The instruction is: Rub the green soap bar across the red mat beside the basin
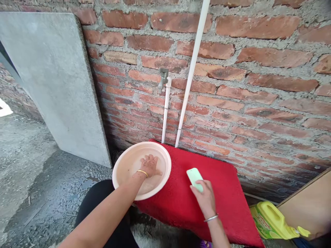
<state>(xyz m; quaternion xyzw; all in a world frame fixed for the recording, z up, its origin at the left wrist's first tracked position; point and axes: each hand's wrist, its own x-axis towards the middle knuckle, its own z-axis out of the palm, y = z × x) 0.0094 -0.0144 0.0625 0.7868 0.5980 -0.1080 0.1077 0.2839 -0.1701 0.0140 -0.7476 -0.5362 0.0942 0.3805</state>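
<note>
My left hand point(150, 166) is in a pale pink plastic basin point(117, 177), palm down with its fingers spread, at the shallow, cloudy water inside. A gold bangle circles that wrist. My right hand point(206, 197) grips the near end of a pale green, flat, rounded rectangular object point(192, 175); its exact kind does not show. This hand is just above a red cloth point(222, 182) that covers a low stand, right of the basin. A silver bangle is on the right wrist. The basin rests partly over the cloth's left end.
Behind stands a brick wall point(232, 82) with a tap point(163, 78) on a white pipe point(166, 110) and a taller white pipe point(192, 65). A grey slab point(59, 79) leans at the left above wet ground. A yellow jug point(274, 220) lies at the lower right beside a board point(307, 203).
</note>
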